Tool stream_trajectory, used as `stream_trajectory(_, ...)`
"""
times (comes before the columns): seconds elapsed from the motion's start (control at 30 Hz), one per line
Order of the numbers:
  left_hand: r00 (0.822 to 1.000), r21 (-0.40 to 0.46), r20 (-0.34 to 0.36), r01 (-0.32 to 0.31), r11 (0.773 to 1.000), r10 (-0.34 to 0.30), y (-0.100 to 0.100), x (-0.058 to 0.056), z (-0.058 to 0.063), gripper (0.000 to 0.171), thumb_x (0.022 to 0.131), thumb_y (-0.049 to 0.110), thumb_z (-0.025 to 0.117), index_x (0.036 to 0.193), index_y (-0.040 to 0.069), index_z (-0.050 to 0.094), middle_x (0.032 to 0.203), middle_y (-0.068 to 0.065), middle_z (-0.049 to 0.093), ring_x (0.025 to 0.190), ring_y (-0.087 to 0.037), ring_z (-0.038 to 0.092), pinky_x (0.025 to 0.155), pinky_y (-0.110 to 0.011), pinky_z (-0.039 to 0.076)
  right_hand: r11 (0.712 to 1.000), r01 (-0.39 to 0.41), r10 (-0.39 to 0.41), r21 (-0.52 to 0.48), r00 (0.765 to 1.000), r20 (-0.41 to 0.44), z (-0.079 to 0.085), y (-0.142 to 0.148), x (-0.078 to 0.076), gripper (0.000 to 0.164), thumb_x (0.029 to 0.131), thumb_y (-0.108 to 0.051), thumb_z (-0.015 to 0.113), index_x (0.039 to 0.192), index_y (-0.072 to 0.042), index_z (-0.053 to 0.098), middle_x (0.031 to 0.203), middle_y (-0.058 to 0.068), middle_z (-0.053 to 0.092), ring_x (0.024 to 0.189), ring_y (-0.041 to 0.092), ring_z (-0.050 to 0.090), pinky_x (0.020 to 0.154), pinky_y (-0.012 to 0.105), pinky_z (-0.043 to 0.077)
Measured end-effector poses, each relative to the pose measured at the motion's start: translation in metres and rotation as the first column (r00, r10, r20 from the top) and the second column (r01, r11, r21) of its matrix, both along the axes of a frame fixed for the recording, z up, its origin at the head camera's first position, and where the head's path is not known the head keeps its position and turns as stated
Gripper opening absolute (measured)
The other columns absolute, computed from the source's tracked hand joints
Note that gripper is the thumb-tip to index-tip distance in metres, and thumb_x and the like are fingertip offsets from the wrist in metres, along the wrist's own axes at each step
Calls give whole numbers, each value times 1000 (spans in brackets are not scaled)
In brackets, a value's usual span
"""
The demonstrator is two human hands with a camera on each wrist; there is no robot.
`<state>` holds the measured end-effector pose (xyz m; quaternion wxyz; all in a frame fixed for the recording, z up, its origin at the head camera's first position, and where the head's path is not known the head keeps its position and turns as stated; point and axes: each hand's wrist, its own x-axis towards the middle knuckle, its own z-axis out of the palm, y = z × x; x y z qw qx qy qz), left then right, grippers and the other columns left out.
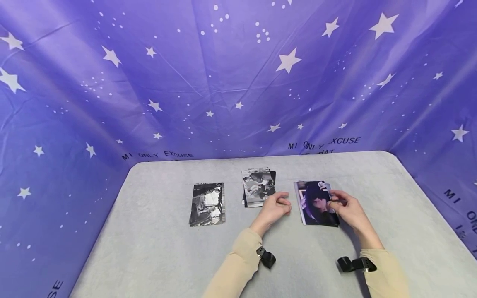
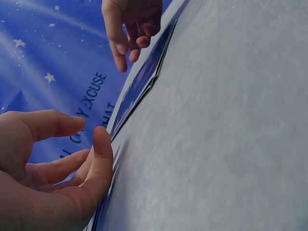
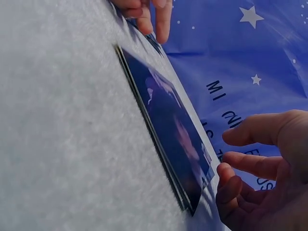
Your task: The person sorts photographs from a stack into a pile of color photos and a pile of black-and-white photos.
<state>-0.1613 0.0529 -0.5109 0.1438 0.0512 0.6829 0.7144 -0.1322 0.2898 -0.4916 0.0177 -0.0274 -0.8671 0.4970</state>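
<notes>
A stack of colour photo prints (image 1: pixel 316 203) lies on the right part of the table, its top print showing a dark-haired person on a dark ground. My right hand (image 1: pixel 348 209) is at the stack's right edge; in the right wrist view its loosely bent fingers (image 3: pixel 250 137) stand apart and pinch nothing. Between the stacks my left hand (image 1: pixel 273 209) hovers with relaxed fingers, holding nothing. Just beyond it sits a black-and-white photo stack (image 1: pixel 257 186), its lower right corner partly covered by that hand. Another black-and-white stack (image 1: pixel 206 205) lies farther left.
The grey table (image 1: pixel 149 248) has a rounded far edge. A purple-blue cloth (image 1: pixel 223 82) with white stars and lettering hangs behind it and at both sides. Black straps circle both wrists, one on the left sleeve (image 1: pixel 238 252), one on the right sleeve (image 1: pixel 387 269).
</notes>
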Motion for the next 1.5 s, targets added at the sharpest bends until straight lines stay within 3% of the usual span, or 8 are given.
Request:
stream_trajectory(0.2, 1000, 4, 4, 2, 1000, -2, -14, 3, 4, 43, 78, -15, 61, 120, -13, 56, 90, -20, 66, 72, -15, 63, 72, -33, 58, 999, -33, 33, -6, 999, -7, 5, -5, -2, 41, 88, -2, 59, 125, 15, 51, 106, 28, 60, 77, -1, 53, 59, 19, 46)
stream_trajectory(0.5, 999, -9, -50, 1, 1000, -2, -35, 13, 29, 38, 79, -16, 57, 117, -18, 54, 90, -26, 64, 72, -16, 64, 73, -35, 58, 986, -91, 85, -141, 995, -46, 8, -18, -8, 36, 90, 5, 55, 121, 20, 49, 100, 24, 60, 74, 5, 60, 61, 23, 54)
stream_trajectory(0.63, 1000, 9, -26, 4, 1000, -4, -42, 9, 20, 41, 79, -15, 59, 120, -17, 54, 95, -30, 64, 73, -10, 61, 74, -33, 57, 979, -111, 106, -169, 994, -37, 6, -24, -12, 37, 90, 6, 56, 122, 21, 48, 101, 24, 61, 75, 6, 61, 63, 23, 54)
stream_trajectory(0.8, 1000, 4, -20, -13, 1000, 13, -52, 2, 4, 44, 78, -14, 58, 122, -15, 53, 94, -24, 65, 75, -14, 63, 73, -32, 57, 972, -143, 141, -188, 990, -23, 3, -33, -17, 38, 90, 5, 57, 123, 21, 47, 103, 28, 61, 78, 5, 61, 66, 23, 55)
stream_trajectory(0.9, 1000, -3, -14, -25, 1000, 25, -62, 2, 4, 44, 79, -13, 60, 123, -14, 53, 95, -25, 65, 77, -17, 64, 74, -32, 57, 967, -164, 163, -194, 986, -21, 2, -40, -19, 39, 90, 5, 56, 124, 21, 47, 106, 31, 60, 80, 5, 61, 68, 23, 55)
stream_trajectory(1.07, 999, -23, 11, -38, 999, 38, -78, 4, 21, 45, 80, -12, 59, 124, -16, 51, 101, -32, 62, 76, -15, 62, 79, -39, 56, 955, -184, 181, -234, 983, -33, 0, -53, -22, 38, 90, 7, 56, 124, 22, 47, 109, 33, 59, 82, 6, 62, 69, 23, 55)
stream_trajectory(1.27, 997, -21, 33, -72, 997, 73, -95, -2, 10, 47, 81, -10, 59, 126, -12, 51, 102, -26, 64, 75, -10, 60, 78, -32, 56, 947, -178, 176, -266, 984, -32, -4, -67, -25, 37, 90, 7, 55, 124, 19, 49, 109, 31, 59, 83, 7, 62, 68, 22, 54)
stream_trajectory(1.5, 995, -86, -6, -104, 991, 104, -109, -4, 11, 46, 82, -8, 63, 127, -11, 51, 105, -26, 63, 77, -10, 61, 70, -25, 53, 929, -194, 194, -315, 981, -31, -5, -86, -31, 37, 89, 8, 54, 124, 20, 49, 110, 32, 59, 83, 6, 62, 70, 22, 54)
